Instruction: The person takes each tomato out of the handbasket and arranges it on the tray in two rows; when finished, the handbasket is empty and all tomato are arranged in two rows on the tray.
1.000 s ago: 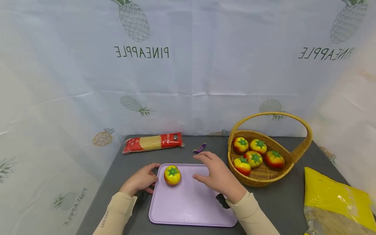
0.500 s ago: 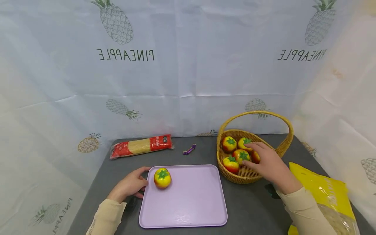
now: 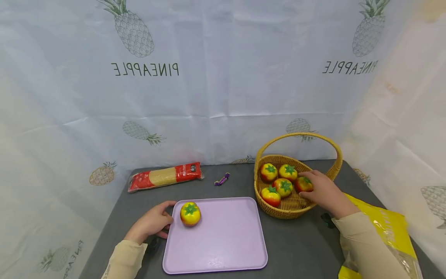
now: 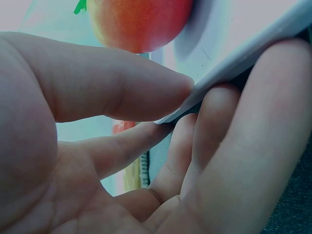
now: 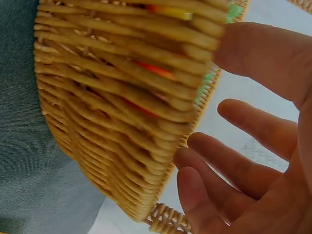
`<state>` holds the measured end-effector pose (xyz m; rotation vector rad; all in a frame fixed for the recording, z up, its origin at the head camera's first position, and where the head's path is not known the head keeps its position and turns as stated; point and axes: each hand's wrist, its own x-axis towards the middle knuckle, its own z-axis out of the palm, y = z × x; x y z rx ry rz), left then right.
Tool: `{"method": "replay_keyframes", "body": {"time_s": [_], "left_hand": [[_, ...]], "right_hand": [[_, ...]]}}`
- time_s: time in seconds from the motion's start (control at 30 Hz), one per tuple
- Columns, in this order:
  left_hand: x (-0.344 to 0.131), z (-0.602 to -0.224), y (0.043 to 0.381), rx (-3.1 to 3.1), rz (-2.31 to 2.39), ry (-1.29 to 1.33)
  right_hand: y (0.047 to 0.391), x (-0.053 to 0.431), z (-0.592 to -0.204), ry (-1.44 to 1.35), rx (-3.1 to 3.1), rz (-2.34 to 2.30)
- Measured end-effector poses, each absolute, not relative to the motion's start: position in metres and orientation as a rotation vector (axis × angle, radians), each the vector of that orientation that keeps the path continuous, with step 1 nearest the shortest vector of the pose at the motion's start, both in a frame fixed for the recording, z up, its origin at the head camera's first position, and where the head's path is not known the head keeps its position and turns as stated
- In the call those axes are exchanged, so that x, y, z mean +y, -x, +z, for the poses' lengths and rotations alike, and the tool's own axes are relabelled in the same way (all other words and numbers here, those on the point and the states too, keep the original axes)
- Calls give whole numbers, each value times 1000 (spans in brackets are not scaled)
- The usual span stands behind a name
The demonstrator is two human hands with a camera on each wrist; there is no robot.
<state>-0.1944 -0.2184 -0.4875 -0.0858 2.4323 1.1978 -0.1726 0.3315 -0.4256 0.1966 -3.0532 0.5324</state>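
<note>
My left hand [image 3: 152, 221] holds the left edge of the lilac tray [image 3: 223, 240]. In the left wrist view its thumb [image 4: 141, 90] lies on the rim and the other fingertips come up underneath. One yellow-red tomato [image 3: 190, 214] with a green star-shaped cap sits in the tray's far left corner. My right hand [image 3: 325, 192] reaches over the wicker basket [image 3: 294, 213], fingers spread around the rightmost tomato [image 3: 304, 184] and partly covering it. In the right wrist view the basket's wall [image 5: 122, 107] hides most of the fruit, and the fingers [image 5: 234, 161] are apart.
Several more tomatoes [image 3: 283, 187] lie in the basket, under its tall arched handle [image 3: 296, 134]. A red noodle packet [image 3: 165, 177] and a purple wrapped candy [image 3: 222, 179] lie at the back. A yellow bag [image 3: 386, 228] lies beneath the right forearm.
My right hand has gone from above the tray to the right, into the basket, and lowered around the rightmost tomato. The left hand stays at the tray's edge. The head view has shifted.
</note>
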Motion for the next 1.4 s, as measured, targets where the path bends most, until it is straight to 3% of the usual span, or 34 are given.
{"method": "replay_keyframes", "body": {"time_s": [1.4], "left_hand": [[-220,-489,193,2422,1225,108]], "right_hand": [[188,335,-444,-220,-3079,429]]}}
